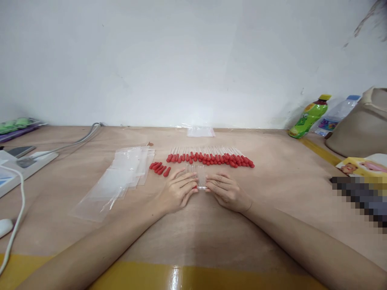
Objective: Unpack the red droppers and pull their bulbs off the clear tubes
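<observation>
Both my hands meet at the middle of the table, a narrow gap between them. My left hand (181, 188) is closed on a clear dropper tube (202, 187), by an end where a bit of red shows. The fingers of my right hand (227, 190) pinch the tube's other end. Just behind my fingers lie several bare clear tubes (195, 169), partly hidden by the left hand. Loose red rubber bulbs (159, 168) sit beyond my left hand. Farther back stretches a row of droppers (211, 158), red bulbs toward me and clear stems toward the wall.
Clear plastic bags (121, 173) overlap on the left. Another bag (200, 131) lies by the wall. At far left are a white power strip (36, 161) and cables (75, 143). A green bottle (310, 117), a clear bottle (338, 117) and a beige bag (359, 125) stand at right.
</observation>
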A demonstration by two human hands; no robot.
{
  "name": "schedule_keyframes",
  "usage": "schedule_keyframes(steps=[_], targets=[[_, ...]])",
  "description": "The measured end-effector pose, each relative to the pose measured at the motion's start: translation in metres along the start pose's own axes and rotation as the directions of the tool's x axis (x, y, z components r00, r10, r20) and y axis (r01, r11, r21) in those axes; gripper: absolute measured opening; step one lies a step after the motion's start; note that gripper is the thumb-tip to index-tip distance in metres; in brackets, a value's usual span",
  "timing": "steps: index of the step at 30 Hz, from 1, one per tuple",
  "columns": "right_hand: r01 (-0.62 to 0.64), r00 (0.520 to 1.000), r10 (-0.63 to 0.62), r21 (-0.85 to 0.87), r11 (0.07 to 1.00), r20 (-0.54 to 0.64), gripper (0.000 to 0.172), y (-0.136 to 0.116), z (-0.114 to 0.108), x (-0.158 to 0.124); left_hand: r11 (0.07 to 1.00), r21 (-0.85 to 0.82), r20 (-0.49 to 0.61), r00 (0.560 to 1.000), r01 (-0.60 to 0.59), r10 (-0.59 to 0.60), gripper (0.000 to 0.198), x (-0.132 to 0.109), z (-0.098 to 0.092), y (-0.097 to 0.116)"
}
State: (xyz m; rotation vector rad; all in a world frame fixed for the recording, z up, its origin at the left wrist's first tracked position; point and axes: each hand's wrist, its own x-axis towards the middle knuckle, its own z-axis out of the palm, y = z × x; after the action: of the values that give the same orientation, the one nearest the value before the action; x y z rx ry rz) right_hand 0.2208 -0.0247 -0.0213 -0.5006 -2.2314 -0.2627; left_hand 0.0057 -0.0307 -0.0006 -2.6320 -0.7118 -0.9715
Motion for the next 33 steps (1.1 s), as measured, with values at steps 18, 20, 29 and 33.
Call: schedule_keyframes(steps=[18,20,29,33], targets=[[-0.488,0.871,0.492,-0.154,0.859,-0.017,0.025,0.029,-0.005,-0.008,0.804,0.122,-0.103,0.813,0.583,-0.574,0.022,-0.012,-0.053,-0.063],[-0.529,0.846,0.533,-0.139,0.837,-0.007,0.023,0.028,-0.006,-0.006,0.777,0.142,-0.045,0.788,0.614,-0.614,0.023,-0.015,-0.056,-0.067],[-0.524,0.844,0.534,-0.136,0.841,0.049,0.011,0.022,-0.003,0.001,0.791,0.170,0.087,0.790,0.588,-0.606,0.016,-0.021,-0.050,-0.072],[-0.486,0.867,0.495,-0.123,0.865,0.057,0.013,0.018,-0.003,0.003,0.816,0.176,0.137,0.807,0.550,-0.574,0.020,-0.024,-0.049,-0.077]])
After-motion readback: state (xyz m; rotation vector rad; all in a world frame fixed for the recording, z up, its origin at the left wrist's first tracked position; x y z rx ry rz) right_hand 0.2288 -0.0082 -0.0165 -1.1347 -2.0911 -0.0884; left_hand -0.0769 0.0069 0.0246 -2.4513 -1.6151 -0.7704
